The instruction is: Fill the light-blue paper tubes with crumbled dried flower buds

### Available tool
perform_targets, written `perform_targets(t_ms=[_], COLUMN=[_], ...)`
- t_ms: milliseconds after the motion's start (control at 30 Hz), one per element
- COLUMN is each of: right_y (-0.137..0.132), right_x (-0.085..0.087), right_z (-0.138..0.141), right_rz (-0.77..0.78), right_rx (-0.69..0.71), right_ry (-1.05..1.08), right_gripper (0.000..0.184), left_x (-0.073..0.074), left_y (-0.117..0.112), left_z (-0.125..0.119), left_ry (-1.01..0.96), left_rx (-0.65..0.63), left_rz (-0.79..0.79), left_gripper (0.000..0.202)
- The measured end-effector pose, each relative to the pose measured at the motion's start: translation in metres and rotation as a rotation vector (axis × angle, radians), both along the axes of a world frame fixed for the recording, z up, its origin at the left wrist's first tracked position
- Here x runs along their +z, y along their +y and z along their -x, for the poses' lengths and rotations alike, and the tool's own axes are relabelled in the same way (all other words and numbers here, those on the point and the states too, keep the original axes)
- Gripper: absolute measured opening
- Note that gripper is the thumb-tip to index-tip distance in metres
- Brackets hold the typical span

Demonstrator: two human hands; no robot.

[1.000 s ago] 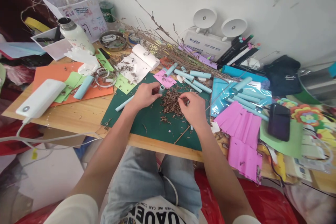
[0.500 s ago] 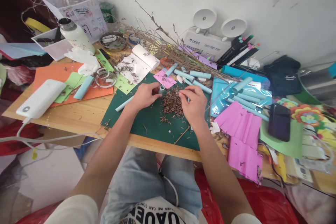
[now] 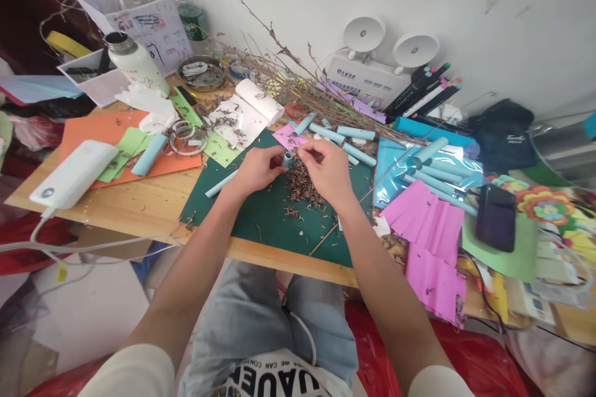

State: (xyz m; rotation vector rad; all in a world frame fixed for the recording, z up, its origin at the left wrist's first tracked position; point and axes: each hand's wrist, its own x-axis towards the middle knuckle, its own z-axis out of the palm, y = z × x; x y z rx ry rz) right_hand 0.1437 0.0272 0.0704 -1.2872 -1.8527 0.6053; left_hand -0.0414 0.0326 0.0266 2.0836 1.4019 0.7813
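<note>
My left hand (image 3: 259, 169) is closed round a light-blue paper tube (image 3: 287, 157), whose open end faces up between thumb and fingers. Close to that end, my right hand (image 3: 325, 169) has its thumb and fingertips pinched together; whatever they hold is too small to make out. Under and beside the right hand lies a heap of dry brown plant bits (image 3: 305, 186) on a dark green cutting mat (image 3: 270, 229). Another blue tube (image 3: 221, 183) lies on the mat, partly behind my left wrist. A thin stick (image 3: 325, 239) rests near the mat's front edge.
More blue tubes (image 3: 356, 133) lie behind the mat, with others on a blue plastic packet (image 3: 386, 180) at right. Dry branches (image 3: 298, 90) stretch along the back. A white power bank (image 3: 73, 173) and a bottle (image 3: 135, 62) stand left; a dark phone (image 3: 496, 217) lies right.
My right hand has moved left from over the heap's right side to beside the tube's open end. My left hand and the tube stay in place.
</note>
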Motion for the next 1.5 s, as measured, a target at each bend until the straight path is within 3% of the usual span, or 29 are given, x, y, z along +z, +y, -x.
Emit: perform_targets(t_ms=[167, 333, 667, 1033, 1233, 1500], right_y=[0.003, 0.0, -0.006, -0.008, -0.008, -0.008], right_x=[-0.009, -0.013, -0.019, -0.008, -0.007, -0.005], right_z=[0.009, 0.011, 0.011, 0.011, 0.01, 0.006], right_rz=[-0.066, -0.039, -0.163, -0.161, -0.18, -0.217], right_rx=[0.044, 0.068, 0.101, 0.13, 0.138, 0.089], right_ry=[-0.157, -0.126, -0.248, -0.285, -0.364, -0.223], right_gripper=[0.012, 0.015, 0.019, 0.03, 0.023, 0.029], left_x=[-0.004, -0.004, -0.007, -0.005, -0.007, -0.004], left_y=[0.001, 0.0, 0.001, 0.0, 0.001, 0.0], left_z=[0.001, 0.001, 0.002, 0.002, 0.002, 0.001], left_ry=[0.01, 0.006, -0.001, -0.007, 0.002, -0.006], left_rx=[-0.007, -0.019, -0.02, -0.014, -0.017, -0.012], left_rz=[-0.03, -0.023, -0.047, -0.035, -0.033, -0.024], left_gripper=[0.01, 0.008, 0.008, 0.008, 0.007, 0.008])
